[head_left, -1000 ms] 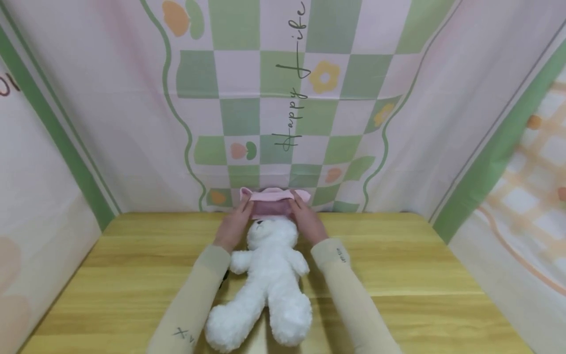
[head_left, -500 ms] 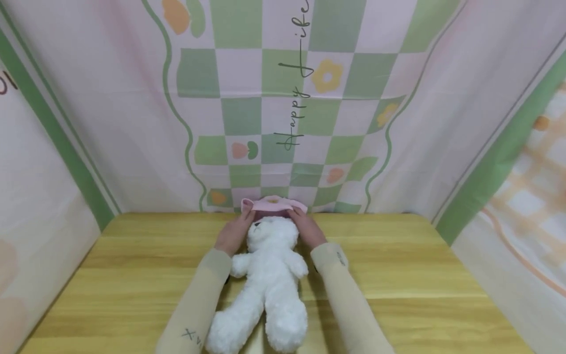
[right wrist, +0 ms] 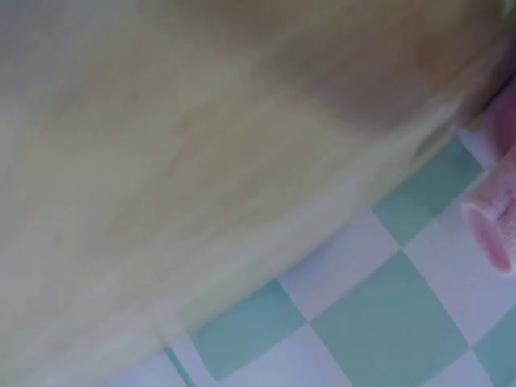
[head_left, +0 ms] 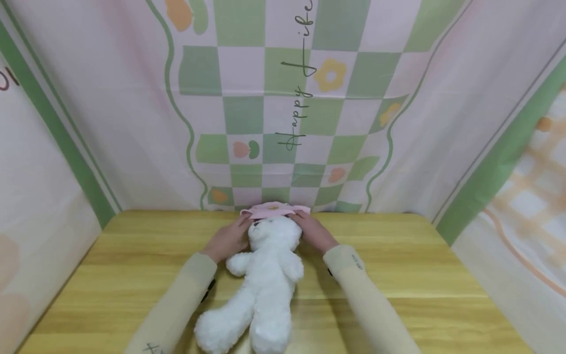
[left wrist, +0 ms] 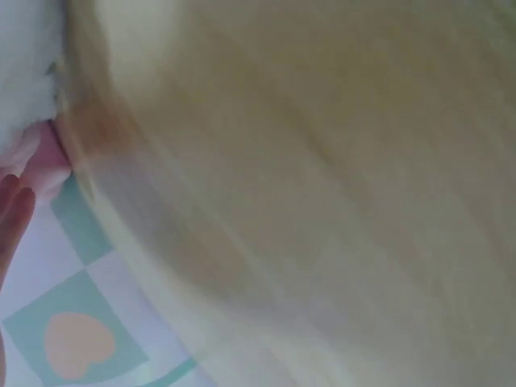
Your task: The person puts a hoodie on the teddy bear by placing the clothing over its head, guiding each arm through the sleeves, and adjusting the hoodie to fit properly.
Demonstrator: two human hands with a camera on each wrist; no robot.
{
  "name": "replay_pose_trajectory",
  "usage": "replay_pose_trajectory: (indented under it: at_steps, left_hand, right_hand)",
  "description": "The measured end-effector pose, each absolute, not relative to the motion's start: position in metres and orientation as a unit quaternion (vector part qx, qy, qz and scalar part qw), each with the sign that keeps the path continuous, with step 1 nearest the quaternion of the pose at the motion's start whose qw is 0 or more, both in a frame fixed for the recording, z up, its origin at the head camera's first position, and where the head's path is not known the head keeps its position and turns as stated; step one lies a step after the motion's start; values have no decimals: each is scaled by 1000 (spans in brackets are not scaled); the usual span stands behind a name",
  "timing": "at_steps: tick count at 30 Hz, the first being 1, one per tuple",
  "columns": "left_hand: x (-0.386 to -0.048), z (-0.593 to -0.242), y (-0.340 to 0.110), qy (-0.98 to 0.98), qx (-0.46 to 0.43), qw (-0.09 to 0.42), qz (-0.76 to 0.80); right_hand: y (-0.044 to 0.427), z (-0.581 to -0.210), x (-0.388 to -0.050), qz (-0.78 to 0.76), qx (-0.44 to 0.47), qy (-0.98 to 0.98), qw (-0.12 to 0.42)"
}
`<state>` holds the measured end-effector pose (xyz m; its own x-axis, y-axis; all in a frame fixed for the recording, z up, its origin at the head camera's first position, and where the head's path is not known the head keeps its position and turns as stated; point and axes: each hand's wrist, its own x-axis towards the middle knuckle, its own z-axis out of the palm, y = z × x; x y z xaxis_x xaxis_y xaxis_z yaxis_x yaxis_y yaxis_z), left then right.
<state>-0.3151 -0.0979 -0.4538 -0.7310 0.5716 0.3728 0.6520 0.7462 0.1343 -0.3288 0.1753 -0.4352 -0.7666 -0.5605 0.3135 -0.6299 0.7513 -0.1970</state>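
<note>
A white plush bear (head_left: 269, 270) lies on its back on the wooden table (head_left: 398, 275), head toward the back edge and legs toward me. At the top of its head is a pink fabric hat (head_left: 270, 210) with a small yellow mark. My left hand (head_left: 227, 239) pinches the hat's left edge beside the bear's face; its fingers (left wrist: 14, 211) lie against the pink cloth in the left wrist view. My right hand (head_left: 315, 232) holds the hat's right edge. A rolled pink end of the hat shows in the right wrist view, where the bear is out of sight.
A patterned cloth (head_left: 283, 115) with green and white checks hangs right behind the table's back edge. More printed cloth hangs at the left side (head_left: 40, 196) and the right side (head_left: 526, 196). Bare wood lies on both sides of the bear.
The hat has come down onto the top of the bear's head, so its mauve inside is mostly hidden. Both forearms have spread outward. The bear's legs have shifted left.
</note>
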Motion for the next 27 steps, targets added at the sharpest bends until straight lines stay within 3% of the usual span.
replay_pose_trajectory:
  at_steps: [6, 10, 13, 15, 17, 22, 27]
  left_hand:
    - [-308, -444, -99, -938, -299, 42, -169]
    - [-306, -445, -95, -939, -304, 38, -153]
    - [-304, -446, -93, -938, -310, 54, -147]
    - [-303, -446, -91, -935, -312, 61, -155]
    - [-302, -446, -90, -935, -312, 67, -156]
    - [-300, -447, -87, -938, -298, 75, -162]
    - [-298, -449, -83, -939, -269, 58, -206]
  right_hand:
    - [182, -428, -324, 197, 329, -923, 27]
    - [187, -419, -320, 285, 325, -897, -92]
    - [190, -409, -316, 360, 268, -871, -200]
    - [192, -404, -314, 382, 229, -865, -229]
    - [193, -402, -314, 371, 228, -876, -210]
    - [190, -408, -317, 326, 269, -901, -97]
    - [188, -413, -314, 371, 240, -894, -76]
